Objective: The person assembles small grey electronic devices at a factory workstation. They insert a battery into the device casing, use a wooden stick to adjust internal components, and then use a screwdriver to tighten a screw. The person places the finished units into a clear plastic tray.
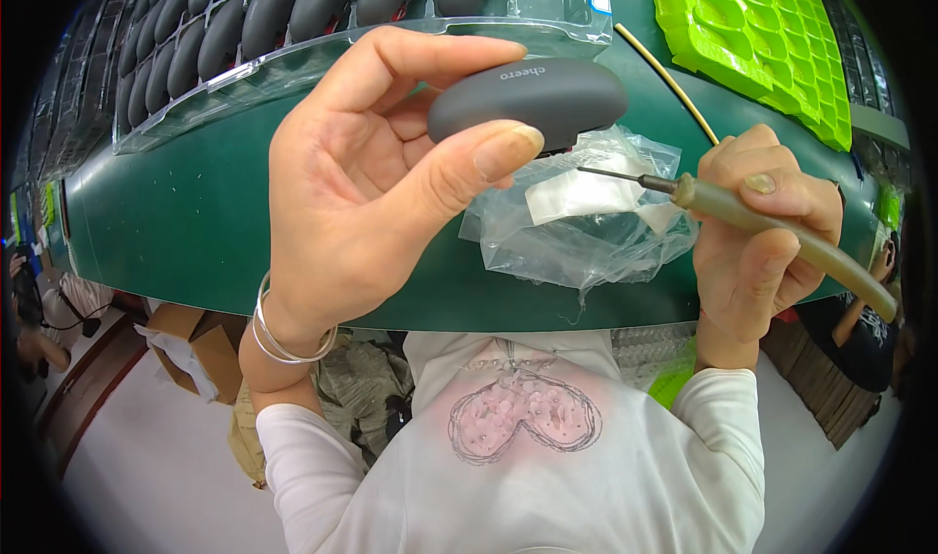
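Note:
My left hand (352,202) is raised over the table, its thumb and fingers closed round a smooth dark grey oval case (552,95). Some dark and reddish detail shows on the case's lower edge, too small to make out. In my right hand (733,276) is a hand tool with a tan curved handle (715,202) and a thin dark metal tip. The tip points left, just below the case and apart from it. Beneath both lies a crumpled clear plastic bag (537,251) with a white paper piece (576,191) on or in it.
A clear plastic tray (220,105) at the back left holds several similar dark cases. At the back right stands a bright green compartment tray (733,36). A thin wooden stick (674,77) lies on the green table (166,212). An open cardboard box (210,354) sits on the floor.

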Motion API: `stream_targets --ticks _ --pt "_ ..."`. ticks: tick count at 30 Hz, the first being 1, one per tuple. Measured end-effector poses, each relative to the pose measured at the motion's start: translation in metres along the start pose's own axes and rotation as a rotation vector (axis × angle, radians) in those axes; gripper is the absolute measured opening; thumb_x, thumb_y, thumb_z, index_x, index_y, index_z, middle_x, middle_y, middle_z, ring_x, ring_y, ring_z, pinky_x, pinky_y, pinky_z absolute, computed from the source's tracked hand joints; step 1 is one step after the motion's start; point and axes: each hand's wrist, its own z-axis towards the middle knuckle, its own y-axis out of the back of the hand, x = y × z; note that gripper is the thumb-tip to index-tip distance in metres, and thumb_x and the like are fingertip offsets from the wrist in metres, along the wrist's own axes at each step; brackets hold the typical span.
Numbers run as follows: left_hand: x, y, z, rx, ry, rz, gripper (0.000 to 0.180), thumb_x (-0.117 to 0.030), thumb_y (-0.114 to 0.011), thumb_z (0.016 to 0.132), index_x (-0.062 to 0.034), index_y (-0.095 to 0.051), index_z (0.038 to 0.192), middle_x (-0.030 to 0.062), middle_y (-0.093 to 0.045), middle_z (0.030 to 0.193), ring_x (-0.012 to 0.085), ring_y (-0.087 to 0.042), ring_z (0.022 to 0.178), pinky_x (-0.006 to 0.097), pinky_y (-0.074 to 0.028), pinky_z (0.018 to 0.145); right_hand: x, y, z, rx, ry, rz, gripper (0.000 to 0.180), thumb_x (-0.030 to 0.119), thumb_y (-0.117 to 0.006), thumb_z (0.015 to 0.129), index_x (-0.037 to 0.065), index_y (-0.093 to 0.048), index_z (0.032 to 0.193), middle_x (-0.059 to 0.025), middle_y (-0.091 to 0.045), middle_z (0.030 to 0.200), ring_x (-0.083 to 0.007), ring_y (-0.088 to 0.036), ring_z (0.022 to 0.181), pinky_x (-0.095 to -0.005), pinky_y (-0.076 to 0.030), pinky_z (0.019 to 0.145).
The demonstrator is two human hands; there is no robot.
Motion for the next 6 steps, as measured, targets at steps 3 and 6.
stream_targets --ticks 3,6 --pt "-0.0025 0.0004 -0.0001 0.007 0.038 0.001 0.046 -0.018 -0.070 0.087 0.0092 -0.052 0.120 0.0183 -0.062 0.106 0.0236 -0.067 0.083 0.028 -0.057 0.064 -0.0011 -0.0006 -0.0007 -0.007 0.029 -0.027 0.036 0.039 -0.056 0.096 0.005 -0.054 0.105 -0.0098 -0.055 0.076 -0.0166 -0.048 0.065 -0.0286 -0.039 0.055" --pt "-0.0037 0.0011 -0.0003 0.014 0.055 0.012 0.046 -0.019 -0.069 0.088 0.0093 -0.052 0.120 0.0190 -0.062 0.106 0.0246 -0.068 0.082 0.027 -0.056 0.061 -0.0015 -0.0007 -0.0006 -0.004 0.044 -0.028 0.036 0.039 -0.057 0.096 0.005 -0.055 0.106 -0.0099 -0.055 0.076 -0.0164 -0.049 0.065 -0.0282 -0.039 0.055"
